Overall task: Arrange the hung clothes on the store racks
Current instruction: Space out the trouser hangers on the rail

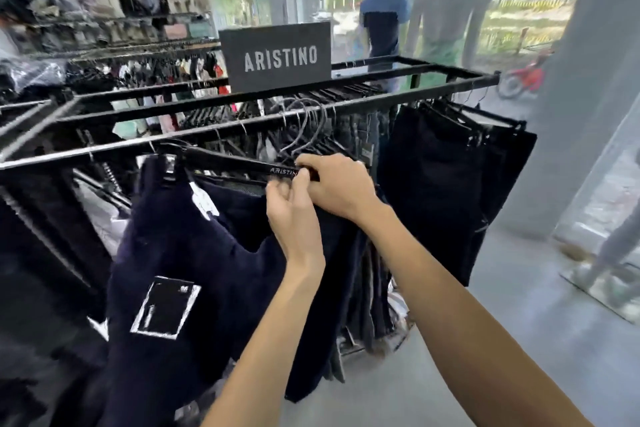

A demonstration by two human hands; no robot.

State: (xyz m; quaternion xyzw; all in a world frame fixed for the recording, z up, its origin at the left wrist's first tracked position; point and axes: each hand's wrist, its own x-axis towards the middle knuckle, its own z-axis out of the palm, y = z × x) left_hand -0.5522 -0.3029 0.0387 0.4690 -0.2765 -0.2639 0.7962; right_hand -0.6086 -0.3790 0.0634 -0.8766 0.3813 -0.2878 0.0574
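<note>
A black metal rack (207, 140) runs across the middle, hung with dark trousers. A pair of navy trousers (194, 253) with a black-and-white tag hangs tilted from a black clip hanger (228, 163) marked ARISTINO. My right hand (337, 185) grips the right end of that hanger from above. Just below it, my left hand (294, 215) pinches the trousers' waistband at the same end. More dark trousers (450, 180) hang bunched to the right on the same rack, with several empty wire hooks (308, 125) behind my hands.
An ARISTINO sign (280, 57) stands on the rack top. Other clothes racks (114, 45) fill the left and back. Two mannequins (384, 21) stand by the window. A grey pillar (581, 114) and a floor mirror (609, 236) are on the right, with grey floor below.
</note>
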